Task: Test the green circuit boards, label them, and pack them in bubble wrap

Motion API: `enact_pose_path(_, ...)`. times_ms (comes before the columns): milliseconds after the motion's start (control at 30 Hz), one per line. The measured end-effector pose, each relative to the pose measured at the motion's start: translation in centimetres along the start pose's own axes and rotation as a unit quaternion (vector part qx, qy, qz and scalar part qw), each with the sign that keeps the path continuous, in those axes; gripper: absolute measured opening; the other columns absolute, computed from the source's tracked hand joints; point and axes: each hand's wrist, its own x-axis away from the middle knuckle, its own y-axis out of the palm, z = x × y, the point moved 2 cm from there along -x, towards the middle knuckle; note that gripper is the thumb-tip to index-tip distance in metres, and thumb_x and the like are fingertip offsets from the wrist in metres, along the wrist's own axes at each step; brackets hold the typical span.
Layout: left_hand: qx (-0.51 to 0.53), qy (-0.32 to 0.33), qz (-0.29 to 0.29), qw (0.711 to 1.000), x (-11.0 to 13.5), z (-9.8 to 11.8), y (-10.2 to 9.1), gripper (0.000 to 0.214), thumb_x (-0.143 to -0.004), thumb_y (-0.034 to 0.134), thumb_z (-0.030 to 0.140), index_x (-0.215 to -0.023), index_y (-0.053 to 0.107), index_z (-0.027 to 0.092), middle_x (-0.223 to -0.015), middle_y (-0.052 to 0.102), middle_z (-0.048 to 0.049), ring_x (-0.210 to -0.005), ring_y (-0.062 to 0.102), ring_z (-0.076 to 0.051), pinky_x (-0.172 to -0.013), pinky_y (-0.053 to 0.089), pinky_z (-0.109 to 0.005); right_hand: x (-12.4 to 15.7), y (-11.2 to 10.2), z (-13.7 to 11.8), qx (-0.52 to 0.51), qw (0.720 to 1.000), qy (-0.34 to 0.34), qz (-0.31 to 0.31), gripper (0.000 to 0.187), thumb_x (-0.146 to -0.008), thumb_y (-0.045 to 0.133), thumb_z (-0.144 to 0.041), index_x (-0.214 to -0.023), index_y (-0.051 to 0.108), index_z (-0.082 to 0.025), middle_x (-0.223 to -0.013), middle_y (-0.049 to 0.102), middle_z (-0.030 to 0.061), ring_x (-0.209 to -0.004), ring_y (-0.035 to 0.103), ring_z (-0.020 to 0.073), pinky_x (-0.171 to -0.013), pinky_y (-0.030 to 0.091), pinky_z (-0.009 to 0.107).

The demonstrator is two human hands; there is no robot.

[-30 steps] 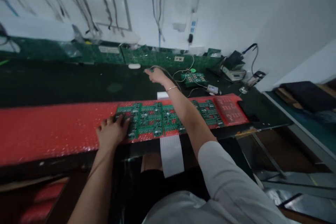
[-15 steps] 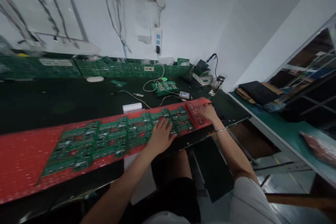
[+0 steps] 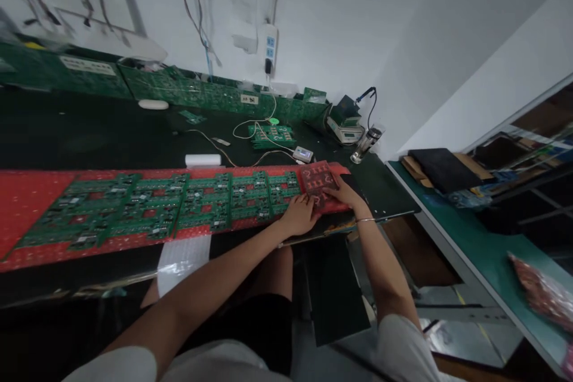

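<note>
Right of board row (image 3: pixel 201 206), left hand (image 3: pixel 301 215) flat, touching red pack (image 3: pixel 316 178); right hand (image 3: pixel 344 194) spread flat upon it

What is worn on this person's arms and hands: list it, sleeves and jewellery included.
No gloves on the left hand or right hand. Both arms wear short, pale grey sleeves, the left sleeve and right sleeve, leaving the forearms uncovered. A thin silver bangle circles the right wrist.

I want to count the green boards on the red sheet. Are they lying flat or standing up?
Lying flat. The green boards lie side by side in a row on the red sheet, parts facing up.
</note>
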Motion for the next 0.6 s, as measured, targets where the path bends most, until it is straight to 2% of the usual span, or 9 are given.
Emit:
enact_pose_path(100, -0.032, -0.019, 0.011, 0.999, 0.5, -2.5, -1.0, 0.060, -0.103, 0.046, 0.039, -0.156, 0.050, 0.009, -0.163, 0.044, -0.0205, -0.157, 0.035, -0.033, -0.130, 0.025, -0.048, -0.6, -0.5, -1.2, 0.032, 0.999, -0.027, -0.016, 0.077, -0.087, 0.075, -0.032, -0.158, 0.046, -0.021, -0.151, 0.061, 0.0119, -0.135, 0.063, 0.0266, -0.118, 0.047, 0.040)
enact_pose_path(233, -0.084, -0.101, 0.000, 0.991, 1.5, -5.9, -1.5, 0.073, -0.100, 0.055, 0.054, -0.158, 0.049, 0.012, -0.170, 0.026, -0.0251, -0.160, 0.023, -0.042, -0.129, 0.019, -0.056, -1.2, -0.3, -3.7, 0.176, 0.983, -0.048, -0.016, 0.078, -0.084, 0.078, -0.026, -0.156, 0.049, -0.018, -0.136, 0.070, 0.0169, -0.123, 0.070, 0.0350, -0.110, 0.052, 0.047)
enact_pose_path(367, -0.091, -0.123, -0.016, 0.988, 2.0, -6.7, -1.3, 0.079, -0.101, 0.051, 0.062, -0.163, 0.041, 0.016, -0.171, 0.024, -0.0236, -0.162, 0.020, -0.041, -0.130, 0.017, -0.054, -0.7, 1.4, -7.5, 0.282, 0.956, -0.085, -0.007, 0.080, -0.083, 0.077, -0.017, -0.157, 0.046, -0.014, -0.119, 0.076, 0.0235, -0.109, 0.074, 0.0399, -0.099, 0.056, 0.053)
enact_pose_path(433, -0.090, -0.126, -0.026, 0.988, 2.1, -6.7, -1.1, 0.080, -0.101, 0.048, 0.065, -0.164, 0.039, 0.017, -0.172, 0.022, -0.0221, -0.162, 0.018, -0.040, -0.130, 0.016, -0.054, 0.2, 2.6, -9.8, 0.331, 0.942, -0.066, -0.001, 0.070, -0.090, 0.068, -0.018, -0.156, 0.045, -0.015, -0.122, 0.074, 0.0245, -0.108, 0.074, 0.0380, -0.096, 0.057, 0.053)
enact_pose_path(500, -0.091, -0.125, -0.017, 0.988, 2.2, -6.9, -0.9, 0.078, -0.104, 0.042, 0.065, -0.166, 0.036, 0.018, -0.174, 0.016, -0.0196, -0.163, 0.014, -0.038, -0.131, 0.014, -0.053, 1.2, 3.8, -12.2, 0.390, 0.920, -0.038, 0.006, 0.056, -0.099, 0.050, -0.019, -0.155, 0.046, -0.016, -0.125, 0.072, 0.0252, -0.107, 0.074, 0.0356, -0.091, 0.059, 0.050)
enact_pose_path(600, -0.096, -0.128, 0.003, 0.987, 2.9, -7.8, -0.9, 0.077, -0.107, 0.034, 0.062, -0.168, 0.027, 0.015, -0.175, 0.008, -0.0169, -0.165, 0.009, -0.033, -0.133, 0.008, -0.052, 2.5, 5.5, -15.2, 0.447, 0.894, -0.019, 0.007, 0.054, -0.103, 0.026, -0.016, -0.152, 0.050, -0.015, -0.122, 0.072, 0.0277, -0.105, 0.075, 0.0344, -0.085, 0.059, 0.046)
